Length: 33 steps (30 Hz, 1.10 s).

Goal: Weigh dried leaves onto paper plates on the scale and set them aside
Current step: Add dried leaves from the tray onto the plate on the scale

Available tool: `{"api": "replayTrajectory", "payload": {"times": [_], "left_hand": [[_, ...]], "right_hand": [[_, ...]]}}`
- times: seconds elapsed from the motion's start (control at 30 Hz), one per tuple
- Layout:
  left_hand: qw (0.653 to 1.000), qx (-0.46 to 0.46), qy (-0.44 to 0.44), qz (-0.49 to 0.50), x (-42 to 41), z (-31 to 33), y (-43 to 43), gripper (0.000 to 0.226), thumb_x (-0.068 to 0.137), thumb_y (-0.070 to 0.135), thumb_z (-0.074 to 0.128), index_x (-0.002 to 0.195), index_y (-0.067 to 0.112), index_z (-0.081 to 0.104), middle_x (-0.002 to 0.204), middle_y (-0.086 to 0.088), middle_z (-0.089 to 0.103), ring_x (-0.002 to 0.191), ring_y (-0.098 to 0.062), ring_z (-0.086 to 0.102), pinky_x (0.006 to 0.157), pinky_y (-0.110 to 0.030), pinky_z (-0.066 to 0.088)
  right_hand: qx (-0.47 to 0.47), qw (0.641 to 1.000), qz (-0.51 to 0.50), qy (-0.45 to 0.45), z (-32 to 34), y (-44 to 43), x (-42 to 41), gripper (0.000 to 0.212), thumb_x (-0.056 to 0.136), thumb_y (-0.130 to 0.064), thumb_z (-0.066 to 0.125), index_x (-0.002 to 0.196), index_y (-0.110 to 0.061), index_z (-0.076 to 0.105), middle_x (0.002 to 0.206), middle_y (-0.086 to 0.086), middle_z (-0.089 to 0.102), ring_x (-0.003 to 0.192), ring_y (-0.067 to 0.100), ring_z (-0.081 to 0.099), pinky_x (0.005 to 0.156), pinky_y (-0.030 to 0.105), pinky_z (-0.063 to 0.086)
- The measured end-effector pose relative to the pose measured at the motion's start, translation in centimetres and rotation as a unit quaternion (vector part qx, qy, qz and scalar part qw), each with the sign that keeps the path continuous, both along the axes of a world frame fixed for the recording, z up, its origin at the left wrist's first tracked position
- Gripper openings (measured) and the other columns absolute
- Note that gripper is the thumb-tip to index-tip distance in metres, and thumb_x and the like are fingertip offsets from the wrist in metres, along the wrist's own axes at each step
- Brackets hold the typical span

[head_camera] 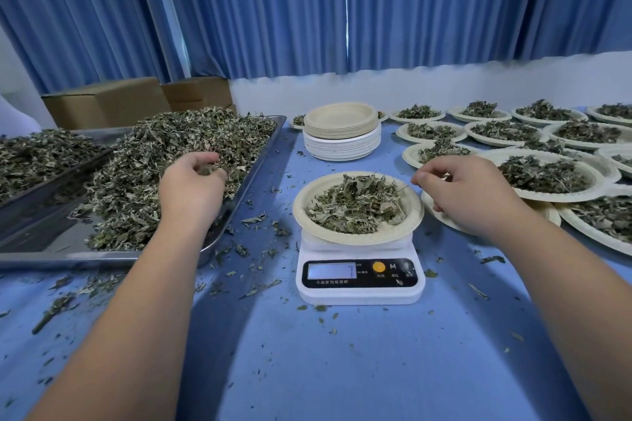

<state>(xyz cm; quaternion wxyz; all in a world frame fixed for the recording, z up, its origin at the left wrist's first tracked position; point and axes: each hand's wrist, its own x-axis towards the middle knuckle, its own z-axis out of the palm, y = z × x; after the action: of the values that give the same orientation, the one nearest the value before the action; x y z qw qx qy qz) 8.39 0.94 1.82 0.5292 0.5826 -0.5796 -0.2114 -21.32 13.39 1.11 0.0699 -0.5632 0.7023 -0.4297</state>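
on the scale [359, 280], at the middle of the blue surface [342, 369], sits the paper plate [408, 215] we are filling, already heaped with dried leaves [354, 203]. left of the scale, our left hand [191, 186] is curled down into the leaf pile in the metal tray [253, 178], its grip closed loosely on a pinch of leaves. just right of the scale, our right hand [468, 193] hovers at the plate's rim, thumb and forefinger nearly pinched; whether they hold a stem or nothing, we cannot tell.

the risks, as we judge them: a hand brushing the plate would push on the scale and spoil the reading, which is too faint for us to read anyway. a full pinch from the tray could overshoot the weight, and crumbs would fall on the way across, as the scatter around the scale suggests. the filled plates [543, 176] right of the scale overlap and crowd each other, so setting this one aside could tip a neighbour. behind the scale, the stack of empty plates [342, 133] stands apart.
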Motion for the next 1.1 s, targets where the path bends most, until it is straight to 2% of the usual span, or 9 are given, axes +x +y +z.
{"api": "replayTrajectory", "payload": {"times": [0.07,0.2,0.27,0.4,0.5,0.63,0.73,0.9,1.1], "left_hand": [[0.996,0.021,-0.084,0.000,-0.2,-0.2,0.2,0.030,0.092,0.020,0.061,0.122,0.021,0.061,0.086,0.007,0.055,0.052,-0.019,0.050,0.050,-0.026,0.040],[0.982,-0.019,-0.187,0.010,-1.1,0.1,1.1,0.033,0.094,0.026,0.056,0.127,0.022,0.057,0.138,-0.006,0.045,0.052,-0.008,0.049,0.051,-0.023,0.033],[0.979,-0.060,-0.191,-0.024,-2.0,0.2,1.9,0.027,0.094,0.025,0.055,0.121,0.022,0.062,0.133,-0.004,0.047,0.058,0.002,0.046,0.055,-0.014,0.031],[0.972,-0.079,-0.194,-0.104,-4.4,0.3,3.7,0.016,0.093,0.023,0.056,0.105,0.024,0.068,0.108,0.002,0.054,0.078,0.000,0.048,0.072,-0.016,0.032],[0.970,0.001,-0.198,-0.139,-5.4,-0.1,3.9,0.031,0.095,0.035,0.054,0.119,0.019,0.065,0.114,0.000,0.057,0.088,-0.006,0.052,0.080,-0.023,0.034],[0.948,0.123,-0.242,-0.168,-5.6,-0.7,3.9,0.048,0.097,0.052,0.043,0.114,0.014,0.065,0.102,-0.007,0.065,0.081,-0.017,0.056,0.066,-0.031,0.040],[0.952,0.124,-0.202,-0.192,-5.8,-0.6,4.2,0.047,0.097,0.050,0.043,0.089,0.009,0.065,0.074,-0.011,0.056,0.064,-0.023,0.048,0.056,-0.031,0.035],[0.965,0.116,-0.044,-0.232,-6.0,-0.1,4.6,0.035,0.095,0.036,0.051,0.072,0.011,0.058,0.058,-0.005,0.037,0.053,-0.018,0.030,0.057,-0.030,0.025],[0.941,0.097,0.074,-0.315,-7.7,0.0,6.8,0.026,0.096,0.023,0.051,0.083,0.028,0.072,0.050,0.005,0.048,0.041,-0.011,0.040,0.039,-0.021,0.031]], "right_hand": [[0.002,1.000,-0.004,0.001,0.0,-0.1,-0.1,0.019,0.092,-0.022,0.057,0.080,-0.026,0.070,0.052,-0.034,0.055,0.053,0.005,0.052,0.049,0.016,0.035],[0.001,1.000,-0.009,-0.002,-0.1,-0.1,-0.1,0.018,0.092,-0.021,0.057,0.080,-0.024,0.070,0.051,-0.033,0.056,0.049,-0.003,0.052,0.044,0.008,0.034],[0.004,1.000,-0.018,-0.003,0.0,-0.1,0.0,0.017,0.091,-0.021,0.057,0.080,-0.023,0.070,0.050,-0.022,0.059,0.048,-0.001,0.053,0.045,0.009,0.035],[0.016,0.998,-0.061,-0.009,0.1,-0.2,-0.1,0.021,0.089,-0.014,0.054,0.080,-0.010,0.072,0.063,0.004,0.067,0.054,0.020,0.056,0.059,0.031,0.051],[0.051,0.993,-0.077,-0.068,0.1,-0.3,-0.3,0.025,0.087,-0.012,0.051,0.074,-0.002,0.070,0.059,0.011,0.068,0.039,0.017,0.052,0.039,0.026,0.045],[0.121,0.987,-0.055,-0.090,0.0,-0.3,0.3,0.030,0.090,-0.016,0.051,0.070,-0.002,0.068,0.051,0.008,0.065,0.036,0.020,0.051,0.040,0.024,0.040],[0.139,0.984,-0.051,-0.100,0.1,-0.4,1.1,0.035,0.092,-0.020,0.050,0.068,-0.001,0.066,0.044,0.009,0.061,0.030,0.018,0.046,0.040,0.020,0.038],[0.092,0.972,-0.059,-0.206,0.8,0.0,2.0,0.030,0.093,-0.016,0.051,0.091,0.011,0.066,0.041,0.008,0.056,0.031,0.019,0.045,0.036,0.021,0.037],[0.004,0.952,-0.112,-0.285,1.1,2.5,2.1,0.031,0.091,-0.014,0.053,0.061,-0.009,0.052,0.040,0.002,0.043,0.030,0.017,0.039,0.041,0.025,0.035]]}}
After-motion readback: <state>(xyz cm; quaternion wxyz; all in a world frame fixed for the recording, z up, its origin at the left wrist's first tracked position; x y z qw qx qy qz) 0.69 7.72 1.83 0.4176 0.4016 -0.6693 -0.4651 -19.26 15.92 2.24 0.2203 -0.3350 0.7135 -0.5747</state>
